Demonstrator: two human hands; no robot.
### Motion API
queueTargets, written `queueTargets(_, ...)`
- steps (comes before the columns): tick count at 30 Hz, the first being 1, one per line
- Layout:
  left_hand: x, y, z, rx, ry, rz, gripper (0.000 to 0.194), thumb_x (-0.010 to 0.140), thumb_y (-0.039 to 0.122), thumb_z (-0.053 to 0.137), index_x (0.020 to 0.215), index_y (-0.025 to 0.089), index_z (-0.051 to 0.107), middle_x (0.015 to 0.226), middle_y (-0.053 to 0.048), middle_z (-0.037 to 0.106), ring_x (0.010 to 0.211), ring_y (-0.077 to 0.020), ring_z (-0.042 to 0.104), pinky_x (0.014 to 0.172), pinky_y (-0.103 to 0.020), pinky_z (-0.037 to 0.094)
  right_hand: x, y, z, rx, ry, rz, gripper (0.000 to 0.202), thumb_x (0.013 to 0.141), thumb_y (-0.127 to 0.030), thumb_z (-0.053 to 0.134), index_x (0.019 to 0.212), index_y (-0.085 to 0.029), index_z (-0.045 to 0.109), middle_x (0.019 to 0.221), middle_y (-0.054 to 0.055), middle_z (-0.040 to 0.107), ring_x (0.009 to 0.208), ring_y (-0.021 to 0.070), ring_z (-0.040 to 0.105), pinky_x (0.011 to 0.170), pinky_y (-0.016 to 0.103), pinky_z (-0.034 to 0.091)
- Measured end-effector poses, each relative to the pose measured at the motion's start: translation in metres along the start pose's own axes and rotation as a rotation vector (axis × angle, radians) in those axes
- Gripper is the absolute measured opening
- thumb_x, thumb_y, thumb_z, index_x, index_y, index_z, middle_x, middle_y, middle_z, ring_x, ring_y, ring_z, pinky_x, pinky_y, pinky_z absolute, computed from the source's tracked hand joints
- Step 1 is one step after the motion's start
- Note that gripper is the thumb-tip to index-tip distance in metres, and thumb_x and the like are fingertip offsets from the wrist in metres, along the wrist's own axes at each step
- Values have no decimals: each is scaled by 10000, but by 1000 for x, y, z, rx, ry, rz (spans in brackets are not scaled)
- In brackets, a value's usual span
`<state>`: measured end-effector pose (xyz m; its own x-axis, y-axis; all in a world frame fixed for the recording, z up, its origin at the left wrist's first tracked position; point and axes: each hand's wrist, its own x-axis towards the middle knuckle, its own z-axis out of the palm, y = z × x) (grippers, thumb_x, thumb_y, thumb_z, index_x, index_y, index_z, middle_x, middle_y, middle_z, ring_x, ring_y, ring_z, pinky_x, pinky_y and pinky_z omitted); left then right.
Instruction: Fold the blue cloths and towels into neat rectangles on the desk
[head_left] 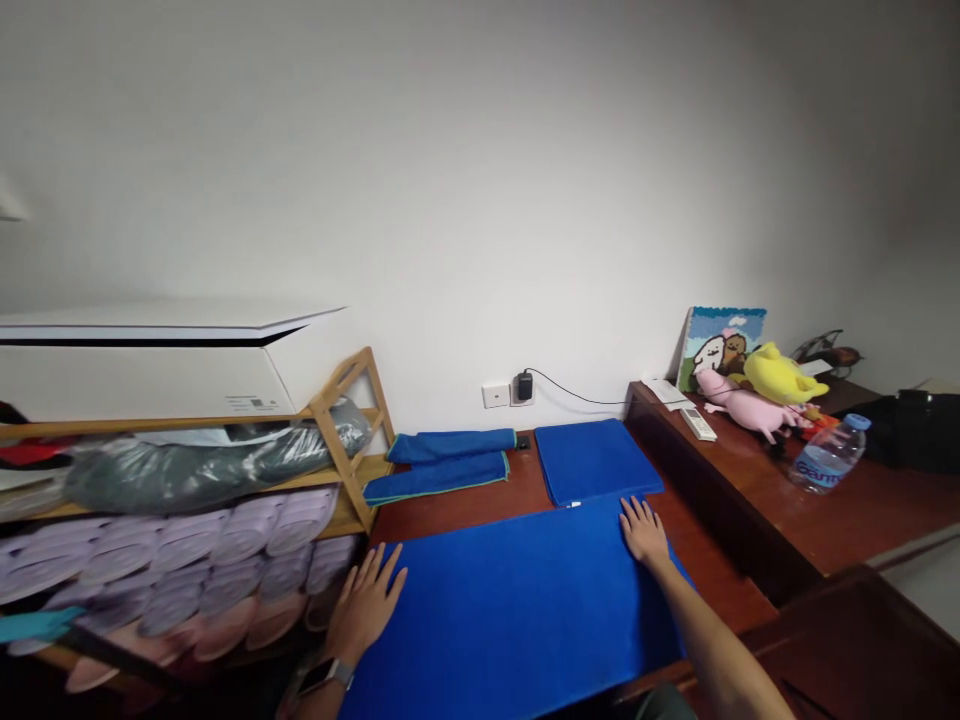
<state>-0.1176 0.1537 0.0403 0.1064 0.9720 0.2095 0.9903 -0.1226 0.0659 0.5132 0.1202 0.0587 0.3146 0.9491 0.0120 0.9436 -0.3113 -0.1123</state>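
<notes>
A blue cloth (510, 600) lies spread flat over the reddish-brown table (450, 505). At its left edge my left hand (367, 605) rests with the fingers stretched out. My right hand (643, 530) lies palm down on the far right corner of the cloth, fingers spread. Just beyond that hand is a folded blue cloth (596, 460) with a small white label. Further left, by the wall, lie two narrow folded blue cloths (450, 460) with green edging, one behind the other.
On the left, a wooden rack (352, 440) holds several pale slippers (247, 530), a plastic-wrapped bundle (210, 465) and a white box (150, 370). A raised surface at right bears plush toys (750, 410), a water bottle (829, 455) and a remote (697, 424). A black charger (525, 384) trails a cable.
</notes>
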Motion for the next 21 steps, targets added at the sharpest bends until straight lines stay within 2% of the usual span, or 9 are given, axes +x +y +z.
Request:
queueTargets(6,1,-1,0,-13,-31,-4,685,1045,510,399,1656,216,494,1759,-148,430,1629,-335,413,1323,-556,352,-13,6,9,19,-25,-6,674,1113,-487,220,1743,-280,339,1816,24,316,1677,252,287,1361,478,226)
queueTargets(9,0,0,0,-18,-20,-5,682,1048,524,401,1658,233,491,1757,-135,435,1628,-332,416,1324,-560,351,-17,11,2,28,-22,8,661,1111,-474,241,1729,-284,379,1801,37,355,1663,265,323,1353,502,245)
queueTargets(12,-2,2,-1,-23,-3,-2,690,1047,534,393,1654,222,496,1744,-149,453,1618,-340,433,1316,-570,359,-21,-10,-14,28,16,60,659,1108,-438,260,1698,-212,447,1785,86,383,1658,309,331,1347,530,256)
queueTargets(14,-2,2,0,-28,17,11,693,1047,542,384,1648,220,508,1732,-156,475,1609,-351,446,1307,-581,367,-27,-49,-23,58,71,9,659,1108,-391,255,1682,-145,467,1780,121,382,1667,327,310,1357,531,235)
queueTargets(16,-3,3,1,-37,31,15,688,1048,554,380,1639,234,523,1723,-150,495,1607,-361,447,1298,-591,374,-39,-107,-25,137,104,-169,651,1114,-373,259,1692,-140,448,1776,116,384,1673,315,298,1370,519,213)
queueTargets(19,-4,5,0,-49,21,1,681,1055,569,379,1640,251,523,1733,-147,486,1619,-366,425,1302,-588,359,-65,-208,-14,282,40,-460,660,1127,-441,308,1745,-211,336,1786,70,356,1673,299,298,1372,531,222)
queueTargets(21,-5,6,-1,-57,13,-4,678,1057,572,389,1644,257,518,1743,-146,472,1628,-365,408,1309,-582,346,-79,-261,-4,326,-45,-579,676,1133,-494,304,1762,-246,277,1798,53,313,1684,294,267,1371,546,219)
